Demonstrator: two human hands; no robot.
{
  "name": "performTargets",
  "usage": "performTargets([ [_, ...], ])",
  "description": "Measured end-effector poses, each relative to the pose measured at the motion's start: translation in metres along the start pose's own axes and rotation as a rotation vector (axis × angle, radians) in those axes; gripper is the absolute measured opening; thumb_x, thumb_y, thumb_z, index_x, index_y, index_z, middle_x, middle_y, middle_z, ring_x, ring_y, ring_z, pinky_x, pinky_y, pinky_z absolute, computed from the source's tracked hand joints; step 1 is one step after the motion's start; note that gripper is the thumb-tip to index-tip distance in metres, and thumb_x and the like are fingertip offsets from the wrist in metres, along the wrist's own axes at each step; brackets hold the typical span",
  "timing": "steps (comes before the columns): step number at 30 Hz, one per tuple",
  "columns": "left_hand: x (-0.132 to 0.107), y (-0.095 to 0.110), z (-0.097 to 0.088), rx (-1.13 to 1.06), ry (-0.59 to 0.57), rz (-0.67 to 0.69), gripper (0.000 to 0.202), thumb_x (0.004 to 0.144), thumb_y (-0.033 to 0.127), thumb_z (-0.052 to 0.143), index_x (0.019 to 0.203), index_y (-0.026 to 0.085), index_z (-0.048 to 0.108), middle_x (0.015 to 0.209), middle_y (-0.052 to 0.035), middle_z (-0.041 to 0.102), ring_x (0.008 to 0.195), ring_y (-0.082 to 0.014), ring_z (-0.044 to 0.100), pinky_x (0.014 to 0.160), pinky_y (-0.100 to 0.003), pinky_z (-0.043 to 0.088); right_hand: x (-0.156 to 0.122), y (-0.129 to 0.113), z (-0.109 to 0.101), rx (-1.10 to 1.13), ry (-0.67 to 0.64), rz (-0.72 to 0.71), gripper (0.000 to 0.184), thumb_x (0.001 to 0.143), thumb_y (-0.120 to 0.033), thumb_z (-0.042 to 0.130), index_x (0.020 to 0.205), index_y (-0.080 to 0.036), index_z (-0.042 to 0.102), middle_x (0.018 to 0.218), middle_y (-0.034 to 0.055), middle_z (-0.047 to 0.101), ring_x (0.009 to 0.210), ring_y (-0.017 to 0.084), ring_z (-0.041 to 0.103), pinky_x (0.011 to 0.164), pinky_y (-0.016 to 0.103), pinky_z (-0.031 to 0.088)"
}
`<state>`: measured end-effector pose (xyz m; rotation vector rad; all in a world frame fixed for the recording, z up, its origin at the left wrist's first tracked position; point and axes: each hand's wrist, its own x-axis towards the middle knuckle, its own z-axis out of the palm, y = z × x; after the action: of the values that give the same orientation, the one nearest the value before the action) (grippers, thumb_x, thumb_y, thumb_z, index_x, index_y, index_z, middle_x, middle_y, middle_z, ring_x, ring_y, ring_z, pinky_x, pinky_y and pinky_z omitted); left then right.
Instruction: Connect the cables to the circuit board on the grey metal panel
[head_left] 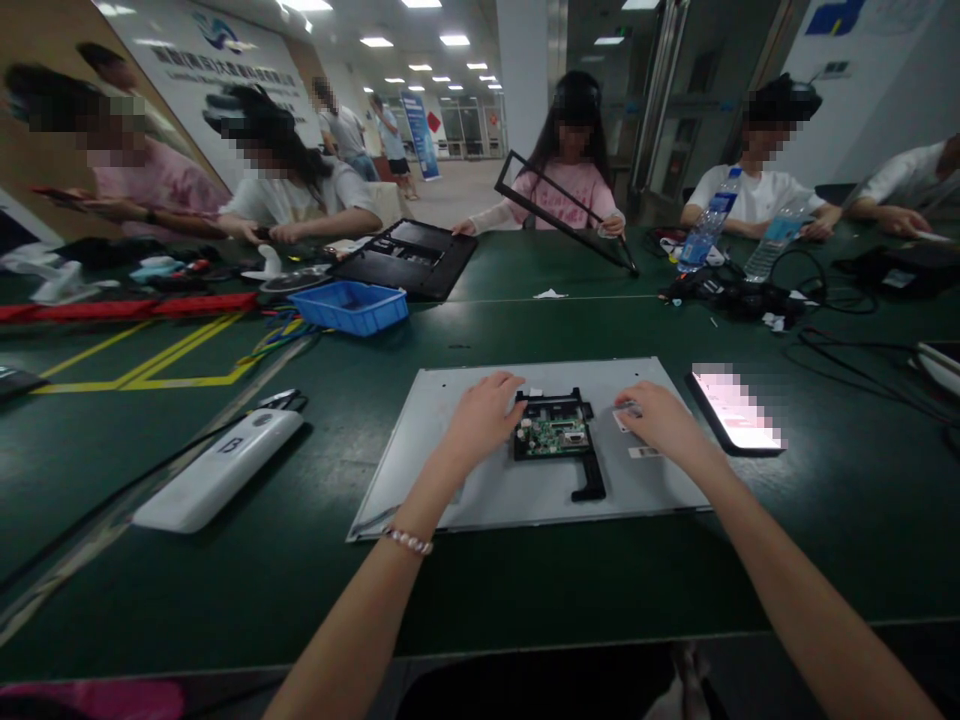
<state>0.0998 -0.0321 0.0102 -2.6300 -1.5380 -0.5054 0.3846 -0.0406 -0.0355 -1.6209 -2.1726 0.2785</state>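
A flat grey metal panel [480, 500] lies on the green table in front of me. On it rests a black plastic bracket [592, 478] around a green circuit board [555, 432]. My left hand [484, 415] is at the bracket's left edge, with thumb and fingers apart and the fingertips close to or touching it. Over the panel's right part is my right hand [656, 415], its fingers bent together above a white label. Whatever may be between those fingertips is too small to make out. A second white label [645, 453] shows just below that hand.
A lit phone [735, 410] lies right of the panel, and a white power bank [221, 470] with a cable lies left. Beyond are a blue tray [352, 307], a black cover [409, 255] and water bottles [709, 222]. A person opposite holds a black frame [562, 215].
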Motion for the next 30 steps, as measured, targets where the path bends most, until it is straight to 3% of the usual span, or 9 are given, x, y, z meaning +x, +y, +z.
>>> performTargets([
  [6, 0.017, 0.009, 0.007, 0.116, -0.059, 0.091, 0.022, 0.087, 0.023, 0.047, 0.101, 0.019, 0.063, 0.100, -0.0062, 0.064, 0.097, -0.0205, 0.057, 0.085, -0.033, 0.040, 0.000, -0.001, -0.008, 0.005, 0.020, 0.035, 0.026, 0.082, -0.023, 0.048, 0.099, -0.015, 0.065, 0.100, 0.0110, 0.063, 0.096, 0.022, 0.057, 0.086, 0.033, 0.040],
  [13, 0.036, 0.017, 0.016, 0.305, -0.130, 0.082, 0.028, 0.088, 0.021, 0.042, 0.081, 0.013, 0.068, 0.087, -0.0121, 0.067, 0.085, -0.0231, 0.061, 0.077, -0.036, 0.039, 0.001, 0.002, -0.016, 0.028, 0.069, 0.066, 0.033, 0.085, -0.013, 0.038, 0.107, -0.016, 0.063, 0.106, 0.0088, 0.064, 0.099, 0.018, 0.057, 0.090, 0.028, 0.040],
  [20, 0.050, 0.022, 0.016, 0.288, -0.131, 0.081, 0.030, 0.089, 0.020, 0.040, 0.078, 0.012, 0.068, 0.080, -0.0137, 0.065, 0.081, -0.0232, 0.062, 0.072, -0.034, 0.041, 0.001, 0.001, -0.017, 0.049, 0.028, 0.083, 0.033, 0.084, -0.012, 0.038, 0.103, -0.017, 0.065, 0.105, 0.0090, 0.064, 0.098, 0.019, 0.058, 0.088, 0.029, 0.041],
  [26, 0.077, 0.069, 0.024, 0.221, -0.114, 0.210, 0.022, 0.088, 0.018, 0.044, 0.087, 0.014, 0.066, 0.091, -0.0129, 0.064, 0.088, -0.0223, 0.061, 0.073, -0.034, 0.040, 0.001, -0.001, -0.018, 0.039, 0.028, 0.106, 0.035, 0.084, -0.011, 0.038, 0.109, -0.017, 0.062, 0.108, 0.0102, 0.064, 0.099, 0.020, 0.058, 0.086, 0.030, 0.041],
  [30, 0.087, 0.099, 0.040, 0.184, -0.102, 0.304, 0.018, 0.085, 0.014, 0.048, 0.082, 0.012, 0.066, 0.089, -0.0143, 0.064, 0.087, -0.0235, 0.061, 0.074, -0.035, 0.038, 0.001, -0.003, -0.019, -0.011, 0.068, 0.178, 0.046, 0.083, -0.010, 0.039, 0.127, -0.015, 0.048, 0.105, 0.0123, 0.065, 0.094, 0.022, 0.060, 0.080, 0.030, 0.042],
])
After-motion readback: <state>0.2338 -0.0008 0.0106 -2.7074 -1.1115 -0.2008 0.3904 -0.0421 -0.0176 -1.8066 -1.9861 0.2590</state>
